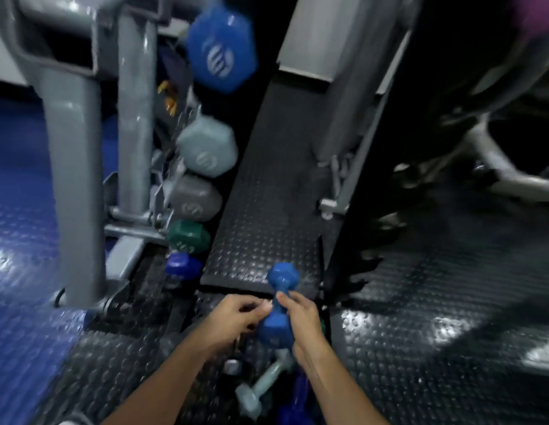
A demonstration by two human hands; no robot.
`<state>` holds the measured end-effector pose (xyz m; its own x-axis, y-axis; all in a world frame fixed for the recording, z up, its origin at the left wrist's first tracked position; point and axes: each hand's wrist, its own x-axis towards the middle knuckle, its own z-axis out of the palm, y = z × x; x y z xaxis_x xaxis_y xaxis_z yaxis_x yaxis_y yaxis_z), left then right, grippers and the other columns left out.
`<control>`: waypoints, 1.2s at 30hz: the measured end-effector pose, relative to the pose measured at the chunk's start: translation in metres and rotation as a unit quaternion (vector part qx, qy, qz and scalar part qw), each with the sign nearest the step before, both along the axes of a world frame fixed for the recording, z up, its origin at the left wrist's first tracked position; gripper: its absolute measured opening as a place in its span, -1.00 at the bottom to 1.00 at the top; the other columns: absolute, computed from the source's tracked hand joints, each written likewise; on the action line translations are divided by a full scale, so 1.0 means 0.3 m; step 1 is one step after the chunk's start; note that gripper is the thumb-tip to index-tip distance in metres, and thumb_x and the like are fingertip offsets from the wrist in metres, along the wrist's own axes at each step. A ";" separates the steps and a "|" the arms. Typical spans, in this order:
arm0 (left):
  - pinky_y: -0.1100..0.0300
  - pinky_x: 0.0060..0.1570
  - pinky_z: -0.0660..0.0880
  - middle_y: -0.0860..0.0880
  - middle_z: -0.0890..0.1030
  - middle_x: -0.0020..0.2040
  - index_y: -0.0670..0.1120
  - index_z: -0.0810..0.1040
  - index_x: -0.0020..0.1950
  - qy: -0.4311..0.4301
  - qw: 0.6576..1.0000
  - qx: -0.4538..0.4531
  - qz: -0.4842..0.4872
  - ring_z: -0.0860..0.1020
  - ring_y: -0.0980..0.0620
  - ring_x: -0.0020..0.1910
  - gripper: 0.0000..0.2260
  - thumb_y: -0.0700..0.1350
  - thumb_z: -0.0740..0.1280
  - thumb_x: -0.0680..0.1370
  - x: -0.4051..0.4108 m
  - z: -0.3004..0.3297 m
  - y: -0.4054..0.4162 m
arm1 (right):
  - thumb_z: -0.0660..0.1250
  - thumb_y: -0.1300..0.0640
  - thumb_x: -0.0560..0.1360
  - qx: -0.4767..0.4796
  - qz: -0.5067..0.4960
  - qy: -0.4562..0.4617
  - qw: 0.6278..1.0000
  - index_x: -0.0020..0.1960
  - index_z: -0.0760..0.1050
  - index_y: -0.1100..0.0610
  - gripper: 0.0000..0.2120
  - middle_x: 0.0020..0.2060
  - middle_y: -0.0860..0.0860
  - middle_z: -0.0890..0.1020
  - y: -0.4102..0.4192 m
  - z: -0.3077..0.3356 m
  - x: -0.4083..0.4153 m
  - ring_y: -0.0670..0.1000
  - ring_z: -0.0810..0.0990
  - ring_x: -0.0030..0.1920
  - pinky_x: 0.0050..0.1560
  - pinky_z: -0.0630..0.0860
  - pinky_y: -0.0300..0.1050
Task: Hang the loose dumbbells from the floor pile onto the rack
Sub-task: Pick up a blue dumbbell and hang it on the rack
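A small blue dumbbell (pixel 279 305) is lifted above the floor pile, standing roughly upright. My right hand (pixel 300 323) grips its handle. My left hand (pixel 233 320) is beside it with the fingertips touching the handle, fingers curled. Below my hands lie a pale teal dumbbell (pixel 261 384) and a dark blue one (pixel 297 394), partly hidden. The rack (pixel 162 191) stands at centre left and holds a column of dumbbells: a large blue one (pixel 221 53), a pale teal one (pixel 208 148), a grey one (pixel 193 200), a green one (pixel 188 237) and a small blue one (pixel 182 268).
Grey machine posts (pixel 73 179) rise at the left next to the rack. A black studded mat (pixel 267 210) leans upward in the middle, with a grey frame leg (pixel 346 167) at its right. Dark machine parts fill the upper right. Blue flooring (pixel 18 225) lies at the left.
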<state>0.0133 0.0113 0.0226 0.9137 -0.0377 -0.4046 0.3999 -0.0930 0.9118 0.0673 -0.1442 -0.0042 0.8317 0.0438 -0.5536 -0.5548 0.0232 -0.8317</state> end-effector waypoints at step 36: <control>0.06 0.50 0.34 0.02 0.54 0.44 0.50 0.01 0.54 -0.393 0.898 0.152 0.126 0.46 0.06 0.45 -0.22 -0.23 0.29 0.65 0.639 1.066 -0.427 | 0.50 0.38 0.44 -0.033 -0.074 -0.218 0.973 -0.04 0.56 0.36 -0.84 -0.26 0.18 0.63 -0.503 1.345 0.734 0.09 0.63 -0.46 -0.42 0.59 -0.05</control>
<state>0.2050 -0.1167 0.3423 0.8859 0.2133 0.4120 -0.3122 -0.3827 0.8695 0.2874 -0.2952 0.3993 0.9826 -0.1171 -0.1445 -0.1437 0.0147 -0.9895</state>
